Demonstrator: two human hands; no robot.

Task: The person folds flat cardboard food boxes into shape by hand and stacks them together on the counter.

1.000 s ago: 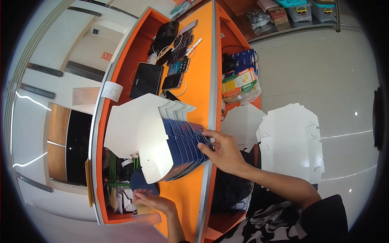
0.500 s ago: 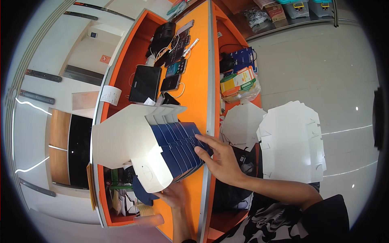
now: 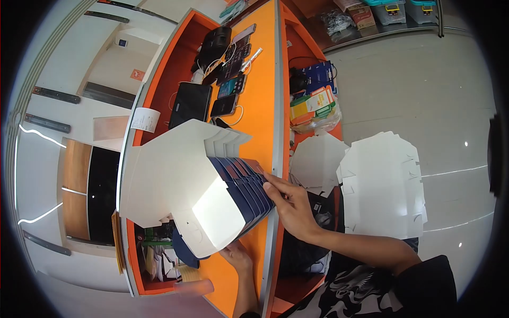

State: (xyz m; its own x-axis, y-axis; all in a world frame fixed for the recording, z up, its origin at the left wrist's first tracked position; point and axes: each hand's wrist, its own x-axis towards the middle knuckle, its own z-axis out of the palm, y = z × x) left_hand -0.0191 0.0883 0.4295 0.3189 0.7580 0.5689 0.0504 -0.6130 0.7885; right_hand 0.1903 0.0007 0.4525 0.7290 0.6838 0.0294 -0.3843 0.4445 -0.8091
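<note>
A nested stack of paperboard boxes (image 3: 217,214), white inside with navy outer walls, tilts above the orange counter. Its large white lid flaps (image 3: 164,169) stand open toward the left. My right hand (image 3: 294,206) presses the navy side of the stack, thumb and fingers at the edges of the layered walls. Beneath the near corner, my left hand (image 3: 238,258) bears the stack from below, most of its fingers hidden by the boxes.
Several phones (image 3: 231,85) with cables and a dark tablet (image 3: 190,105) lie on the orange counter (image 3: 262,106). Flat white box blanks (image 3: 382,185) are at the right. A navy item (image 3: 185,249) is below the stack. A plastic bag with colourful boxes (image 3: 315,108) fills a shelf.
The stack has tilted and shifted slightly right, its lid flaps rising. My right hand has moved a little right with the stack; my left hand has also shifted right.
</note>
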